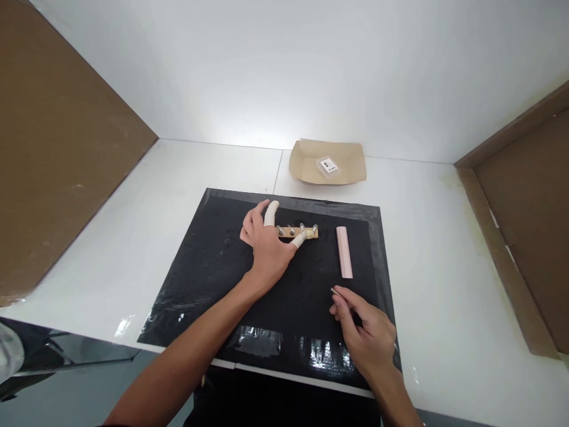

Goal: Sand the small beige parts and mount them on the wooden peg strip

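Tan tray [308, 165], labelled box [329, 166] inside. Black mat [302, 296]: wooden strip [296, 232], left hand [269, 248] fingers apart, thumb at strip; pink bar [344, 252] rightward. Right hand [368, 328] pinching small metallic piece [332, 290].

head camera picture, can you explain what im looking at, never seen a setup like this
There's no robot here: these are a person's own bare hands, seen by a camera worn on the head, looking forward and down. The left hand, with pale covers on the thumb and one finger, is at a wooden strip bearing metal pieces. The right hand pinches a small item, too tiny to identify. A pink bar lies on the black mat; beyond, a cardboard tray holds a labelled case.
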Action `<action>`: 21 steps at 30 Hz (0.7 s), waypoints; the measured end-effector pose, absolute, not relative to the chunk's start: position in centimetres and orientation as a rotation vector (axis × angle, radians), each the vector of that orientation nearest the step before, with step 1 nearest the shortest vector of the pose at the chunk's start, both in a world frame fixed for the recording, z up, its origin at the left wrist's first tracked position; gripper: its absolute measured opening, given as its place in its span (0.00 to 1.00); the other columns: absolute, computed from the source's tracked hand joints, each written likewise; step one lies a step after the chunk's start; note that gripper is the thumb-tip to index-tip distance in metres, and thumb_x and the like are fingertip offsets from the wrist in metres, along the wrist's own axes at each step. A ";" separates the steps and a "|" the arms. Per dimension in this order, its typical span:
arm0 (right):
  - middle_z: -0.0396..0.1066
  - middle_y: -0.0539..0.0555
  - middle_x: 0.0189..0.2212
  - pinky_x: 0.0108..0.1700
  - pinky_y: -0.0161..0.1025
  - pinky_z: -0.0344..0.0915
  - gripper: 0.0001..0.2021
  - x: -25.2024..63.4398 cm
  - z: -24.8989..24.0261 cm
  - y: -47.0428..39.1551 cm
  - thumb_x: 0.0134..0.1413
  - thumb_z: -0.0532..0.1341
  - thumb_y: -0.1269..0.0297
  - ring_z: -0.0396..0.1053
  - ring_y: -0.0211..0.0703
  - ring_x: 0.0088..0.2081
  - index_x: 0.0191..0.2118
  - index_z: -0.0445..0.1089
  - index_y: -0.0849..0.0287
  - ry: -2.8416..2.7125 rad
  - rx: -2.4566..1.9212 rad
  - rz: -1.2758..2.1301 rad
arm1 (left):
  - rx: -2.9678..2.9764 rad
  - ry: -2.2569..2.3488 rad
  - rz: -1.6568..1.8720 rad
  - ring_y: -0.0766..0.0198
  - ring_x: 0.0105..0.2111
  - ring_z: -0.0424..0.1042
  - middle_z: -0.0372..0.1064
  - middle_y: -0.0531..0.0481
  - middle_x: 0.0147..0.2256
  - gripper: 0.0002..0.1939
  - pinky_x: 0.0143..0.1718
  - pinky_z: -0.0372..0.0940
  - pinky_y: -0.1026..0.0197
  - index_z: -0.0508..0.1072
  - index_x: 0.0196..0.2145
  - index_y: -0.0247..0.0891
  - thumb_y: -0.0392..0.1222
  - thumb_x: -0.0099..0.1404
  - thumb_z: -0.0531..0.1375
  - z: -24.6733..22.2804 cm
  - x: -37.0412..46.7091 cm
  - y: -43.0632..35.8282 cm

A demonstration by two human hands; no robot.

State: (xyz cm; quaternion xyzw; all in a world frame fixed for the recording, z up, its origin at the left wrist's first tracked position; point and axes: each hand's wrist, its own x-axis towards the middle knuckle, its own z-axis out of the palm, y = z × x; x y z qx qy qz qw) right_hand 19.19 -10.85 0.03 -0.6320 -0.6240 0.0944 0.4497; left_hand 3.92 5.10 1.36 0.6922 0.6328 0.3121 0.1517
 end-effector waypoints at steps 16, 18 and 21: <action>0.78 0.42 0.25 0.33 0.24 0.71 0.08 19.3 -0.5 -11.1 0.71 0.61 0.63 0.76 0.28 0.25 0.47 0.76 0.57 -1.444 -1.644 0.303 | 2.207 1.746 0.814 0.38 0.67 0.54 0.57 0.36 0.68 0.42 0.65 0.49 0.37 0.61 0.65 0.43 0.46 0.57 0.73 1.4 3.1 5.4; 0.78 0.42 0.25 0.33 0.24 0.71 0.07 19.3 -0.5 -11.1 0.71 0.61 0.63 0.76 0.28 0.25 0.48 0.76 0.57 -1.430 -1.638 0.306 | 2.250 1.739 0.806 0.37 0.67 0.54 0.57 0.36 0.68 0.41 0.65 0.48 0.37 0.61 0.65 0.42 0.46 0.58 0.73 1.3 3.1 5.4; 0.78 0.42 0.26 0.33 0.25 0.71 0.07 19.4 -0.6 -11.1 0.70 0.62 0.64 0.76 0.29 0.25 0.48 0.76 0.57 -1.432 -1.627 0.314 | 2.288 1.736 0.795 0.36 0.67 0.54 0.57 0.35 0.68 0.40 0.65 0.49 0.36 0.62 0.65 0.41 0.46 0.59 0.72 1.2 3.1 5.4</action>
